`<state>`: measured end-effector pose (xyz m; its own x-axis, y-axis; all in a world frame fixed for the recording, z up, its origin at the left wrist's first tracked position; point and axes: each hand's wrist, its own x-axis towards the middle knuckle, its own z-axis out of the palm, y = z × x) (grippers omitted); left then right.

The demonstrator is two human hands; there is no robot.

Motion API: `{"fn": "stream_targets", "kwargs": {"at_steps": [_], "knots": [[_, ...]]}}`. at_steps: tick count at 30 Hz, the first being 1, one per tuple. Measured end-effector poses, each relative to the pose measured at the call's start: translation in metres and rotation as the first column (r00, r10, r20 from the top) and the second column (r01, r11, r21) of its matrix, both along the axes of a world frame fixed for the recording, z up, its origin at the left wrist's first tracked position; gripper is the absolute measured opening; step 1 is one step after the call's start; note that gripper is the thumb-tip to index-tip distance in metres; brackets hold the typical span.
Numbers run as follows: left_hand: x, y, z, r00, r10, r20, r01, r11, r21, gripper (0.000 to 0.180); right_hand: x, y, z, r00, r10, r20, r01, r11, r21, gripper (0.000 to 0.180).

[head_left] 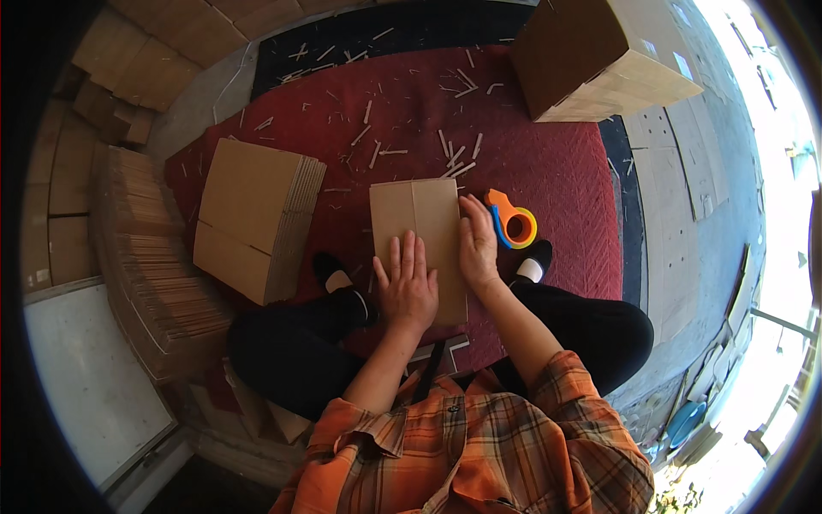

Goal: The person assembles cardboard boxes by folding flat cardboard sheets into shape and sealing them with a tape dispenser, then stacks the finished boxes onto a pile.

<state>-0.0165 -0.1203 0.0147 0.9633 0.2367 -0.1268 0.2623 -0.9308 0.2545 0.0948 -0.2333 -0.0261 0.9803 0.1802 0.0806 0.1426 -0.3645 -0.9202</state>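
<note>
A flat, folded brown cardboard box (417, 206) lies between my legs on the red mat. My left hand (407, 287) rests palm down on its face, fingers spread. Along its right edge, my right hand (478, 244) is curled against the side, with the fingers pointing away from me; their undersides are hidden. Just right of that hand, an orange tape dispenser (505, 206) with blue and yellow parts sits on the mat. To the left of the box leans a stack of folded cardboard boxes (244, 206).
Cardboard strips (454, 154) litter the red mat (565, 197). A large open carton (616, 86) stands at the far right. Bundled flat cartons (154, 257) are piled on the left beside a white panel (86, 368). More cartons (137, 51) line the far left.
</note>
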Motion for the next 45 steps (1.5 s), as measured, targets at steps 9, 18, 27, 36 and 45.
{"fn": "stream_targets", "kwargs": {"at_steps": [9, 18, 27, 36, 45], "knots": [[0.005, -0.007, 0.008, 1.0, -0.006, -0.013, 0.006, 0.999, 0.042, 0.067, 0.022, -0.09, -0.131, 0.918, -0.357, -0.174, 0.098, 0.627, -0.772, 0.054], [0.003, 0.001, 0.009, 0.999, 0.005, 0.037, -0.005, 1.0, 0.007, 0.065, 0.09, -0.099, -0.072, 0.95, -0.235, -0.207, 0.021, 0.708, -0.706, 0.043], [-0.008, 0.005, 0.009, 0.993, 0.025, 0.114, -0.022, 0.999, -0.023, 0.061, 0.11, 0.049, 0.214, 0.811, 0.584, 0.03, -0.394, 0.584, -0.71, 0.054], [-0.009, 0.005, -0.002, 0.976, 0.059, 0.208, -0.032, 0.991, -0.129, 0.062, 0.04, 0.264, 0.216, 0.343, 0.718, -0.605, -0.491, -0.412, -0.768, 0.049], [-0.008, 0.003, -0.013, 0.977, 0.043, 0.21, -0.008, 0.987, -0.163, 0.062, 0.017, 0.33, 0.085, 0.311, 0.357, -0.88, -0.373, -0.806, -0.459, 0.043]]}}
